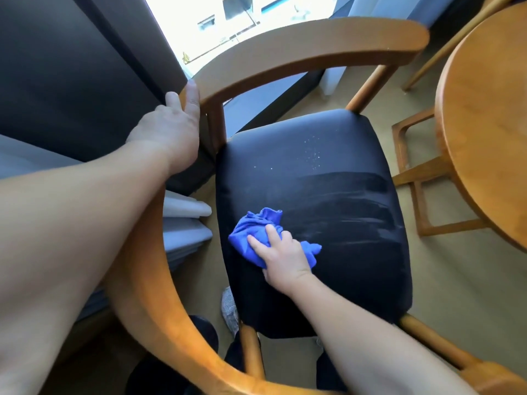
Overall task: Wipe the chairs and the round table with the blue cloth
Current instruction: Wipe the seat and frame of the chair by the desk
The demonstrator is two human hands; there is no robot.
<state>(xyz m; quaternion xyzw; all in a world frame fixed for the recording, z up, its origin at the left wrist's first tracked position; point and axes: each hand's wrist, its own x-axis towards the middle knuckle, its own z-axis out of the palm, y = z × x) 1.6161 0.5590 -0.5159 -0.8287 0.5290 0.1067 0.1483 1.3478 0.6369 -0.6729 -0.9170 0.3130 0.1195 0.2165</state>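
Observation:
A wooden armchair point(299, 49) with a curved frame and a black padded seat point(328, 172) fills the middle of the view. My right hand point(282, 258) presses the bunched blue cloth point(253, 229) onto the seat's near left part. Wipe streaks cross the seat's right half, and white specks lie toward its far side. My left hand point(174, 124) grips the chair's curved arm rail at the left. The round wooden table point(490, 115) stands at the right edge.
A dark wall panel point(71, 81) and grey curtain folds point(182, 223) stand close on the left. A bright window point(236, 21) lies beyond the chair. Another wooden chair frame point(419, 178) sits under the table. Beige floor runs between chair and table.

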